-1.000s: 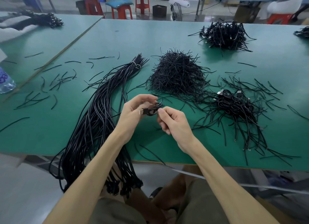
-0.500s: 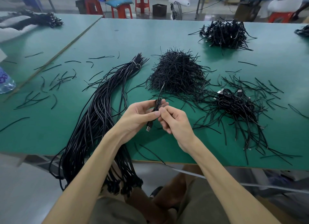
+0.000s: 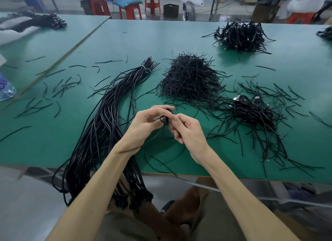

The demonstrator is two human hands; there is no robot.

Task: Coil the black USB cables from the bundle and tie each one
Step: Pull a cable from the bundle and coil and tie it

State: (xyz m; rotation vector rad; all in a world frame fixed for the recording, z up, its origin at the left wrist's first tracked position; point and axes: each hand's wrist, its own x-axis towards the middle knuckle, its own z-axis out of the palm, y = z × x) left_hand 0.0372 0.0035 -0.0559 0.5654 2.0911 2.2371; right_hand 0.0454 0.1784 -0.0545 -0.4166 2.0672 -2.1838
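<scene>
We face a green table point(image 3: 161, 39), with a second table point(image 3: 36, 46) just beside it. Beyond, we see red stools point(image 3: 152, 1) and a fan point(image 3: 190, 10).

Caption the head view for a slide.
Left hand and right hand pinch a coiled black USB cable over the green table, cable bundle at left, tie pile behind.

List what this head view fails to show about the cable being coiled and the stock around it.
- Coiled cable: head view; fingers of the left hand and right hand cover most of it; any tie cannot be told.
- Cable bundle: head view; near end hangs off the table, too dark to count connectors.
- Plastic bottle: cut by the left frame edge, label blurred.
- Far-right cable pile: cut by the right edge.
</scene>
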